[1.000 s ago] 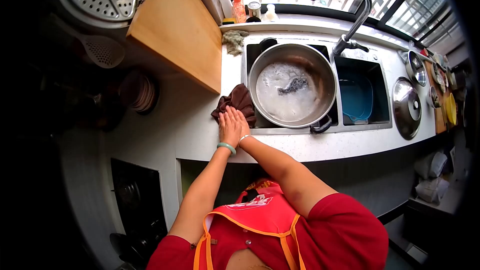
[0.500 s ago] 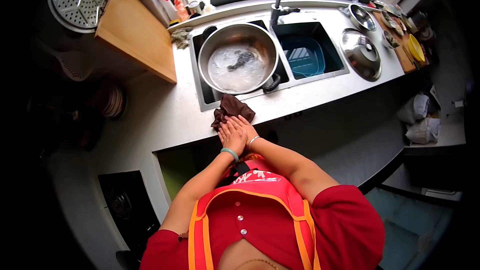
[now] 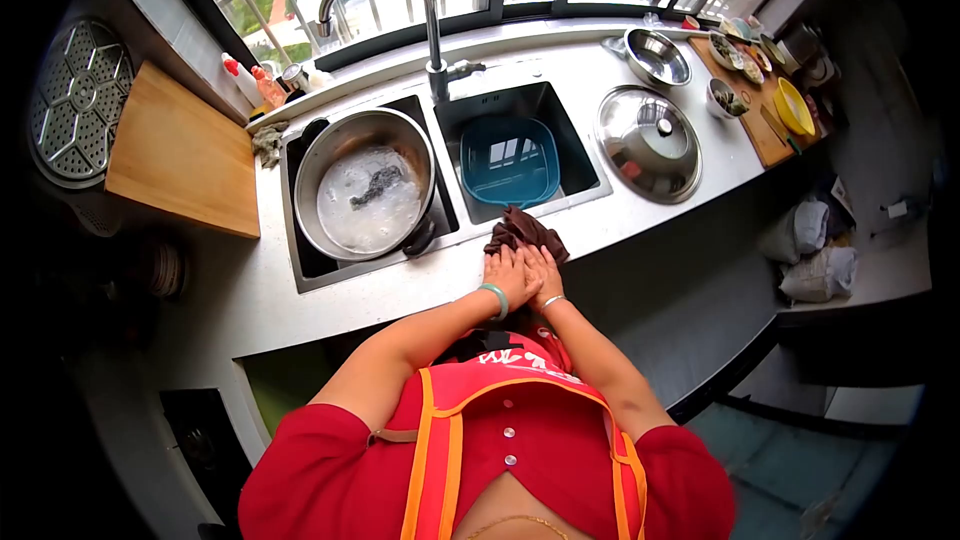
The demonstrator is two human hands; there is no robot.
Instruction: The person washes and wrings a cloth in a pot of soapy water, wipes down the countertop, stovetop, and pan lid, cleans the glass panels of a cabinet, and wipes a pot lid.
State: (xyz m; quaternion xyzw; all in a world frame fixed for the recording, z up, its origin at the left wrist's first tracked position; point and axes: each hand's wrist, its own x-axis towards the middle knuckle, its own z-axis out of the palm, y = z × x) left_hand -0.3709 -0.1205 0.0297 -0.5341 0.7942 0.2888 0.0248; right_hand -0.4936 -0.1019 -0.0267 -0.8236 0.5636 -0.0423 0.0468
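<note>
A dark brown cloth [image 3: 525,232] lies bunched at the counter's front edge, just below the right sink basin. My left hand [image 3: 512,275], with a green bangle at the wrist, presses on the cloth's near side. Partly overlapping it, my right hand [image 3: 544,276] wears a silver bangle and is also on the cloth. The fingers of both hands are stretched out flat. In the left basin sits a large metal pot [image 3: 322,155] holding cloudy water and a dark scrubber [image 3: 377,186]. A blue-green plastic basin [image 3: 510,162] rests in the right basin.
A metal lid [image 3: 648,144] lies right of the sink, with a steel bowl [image 3: 657,57] behind it. Farther right, a cutting board [image 3: 757,122] carries a knife, a yellow bowl [image 3: 794,107] and dishes. The faucet [image 3: 433,35] rises behind the sink. A wooden board [image 3: 185,155] leans at left.
Both hands and the cloth have moved right along the counter's front edge, from beside the pot to below the right basin. The camera view has shifted right too.
</note>
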